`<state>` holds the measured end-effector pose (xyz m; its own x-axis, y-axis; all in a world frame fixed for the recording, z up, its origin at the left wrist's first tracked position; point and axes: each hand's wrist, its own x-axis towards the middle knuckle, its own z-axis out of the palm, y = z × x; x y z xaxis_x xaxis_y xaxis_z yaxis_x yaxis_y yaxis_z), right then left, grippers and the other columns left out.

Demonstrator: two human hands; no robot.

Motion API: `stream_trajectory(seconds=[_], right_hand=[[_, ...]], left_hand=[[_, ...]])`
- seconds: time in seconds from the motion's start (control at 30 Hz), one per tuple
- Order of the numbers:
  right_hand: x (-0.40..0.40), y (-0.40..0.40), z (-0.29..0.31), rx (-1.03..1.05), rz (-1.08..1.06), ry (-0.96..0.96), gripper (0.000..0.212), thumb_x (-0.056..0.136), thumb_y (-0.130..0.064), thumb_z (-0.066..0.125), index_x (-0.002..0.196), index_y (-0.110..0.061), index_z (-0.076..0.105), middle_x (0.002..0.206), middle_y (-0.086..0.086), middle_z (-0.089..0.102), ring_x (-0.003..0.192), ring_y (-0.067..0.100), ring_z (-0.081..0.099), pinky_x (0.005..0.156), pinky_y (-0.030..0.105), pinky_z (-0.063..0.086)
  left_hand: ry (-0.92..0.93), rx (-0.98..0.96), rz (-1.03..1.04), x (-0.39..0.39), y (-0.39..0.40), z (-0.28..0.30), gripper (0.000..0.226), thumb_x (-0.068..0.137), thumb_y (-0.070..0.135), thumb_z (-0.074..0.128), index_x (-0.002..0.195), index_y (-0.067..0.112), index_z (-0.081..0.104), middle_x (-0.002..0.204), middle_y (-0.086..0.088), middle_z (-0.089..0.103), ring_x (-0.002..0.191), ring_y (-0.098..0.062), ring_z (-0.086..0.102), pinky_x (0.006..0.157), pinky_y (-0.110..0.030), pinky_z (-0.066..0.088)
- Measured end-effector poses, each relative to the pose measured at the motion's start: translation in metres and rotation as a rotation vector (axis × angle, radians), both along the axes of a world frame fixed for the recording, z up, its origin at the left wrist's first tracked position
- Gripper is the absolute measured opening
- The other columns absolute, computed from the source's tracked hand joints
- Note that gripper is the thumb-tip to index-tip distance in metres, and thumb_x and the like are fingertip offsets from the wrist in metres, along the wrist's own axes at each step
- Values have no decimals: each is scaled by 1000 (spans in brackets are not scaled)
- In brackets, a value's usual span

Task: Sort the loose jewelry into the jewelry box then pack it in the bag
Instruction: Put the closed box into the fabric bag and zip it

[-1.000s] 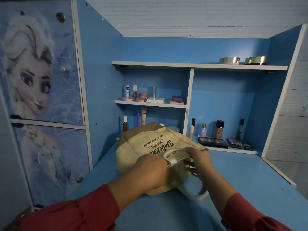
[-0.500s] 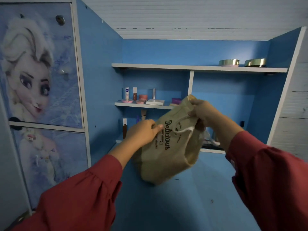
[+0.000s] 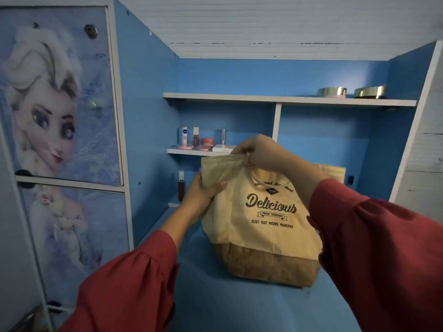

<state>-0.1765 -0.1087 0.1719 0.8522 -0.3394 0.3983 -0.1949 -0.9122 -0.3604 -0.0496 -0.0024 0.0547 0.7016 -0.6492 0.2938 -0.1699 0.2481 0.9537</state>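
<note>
Dim indoor light, blue cast overall. Brightest spot is a glare patch on the back wall behind the two gold tins on the top shelf. Soft shadow under that shelf and beside the bag on the desk. Wide-angle bending at the edges, side panels lean. Red sleeves slightly soft, print on the bag sharp.

Loose dark-red sleeves gathered at both wrists.

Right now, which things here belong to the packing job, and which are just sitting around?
In the job: canvas bag, held upright by left hand and right hand.

Lying about: Nivea tube, lip gloss, pink jar, two gold tins.
</note>
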Motion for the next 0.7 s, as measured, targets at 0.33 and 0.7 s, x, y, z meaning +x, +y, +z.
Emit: stream_trajectory(seconds=[0.33,0.7], right_hand=[[-50,-50,-57,53,-429,-765,29,93,-30,54,119,-21,64,124,-2,59,119,16,48,102,34,33],[-87,-70,-189,1296,-594,-877,67,94,-60,36,139,-11,45,143,10,44,132,29,40,108,41,29]], left_hand=[[89,14,-8,7,0,-16,58,76,27,77,126,20,48,116,-1,64,102,-16,63,80,-30,51],[69,273,-82,-1,4,-61,106,64,27,84,145,19,17,139,3,41,130,-22,40,104,-35,34]])
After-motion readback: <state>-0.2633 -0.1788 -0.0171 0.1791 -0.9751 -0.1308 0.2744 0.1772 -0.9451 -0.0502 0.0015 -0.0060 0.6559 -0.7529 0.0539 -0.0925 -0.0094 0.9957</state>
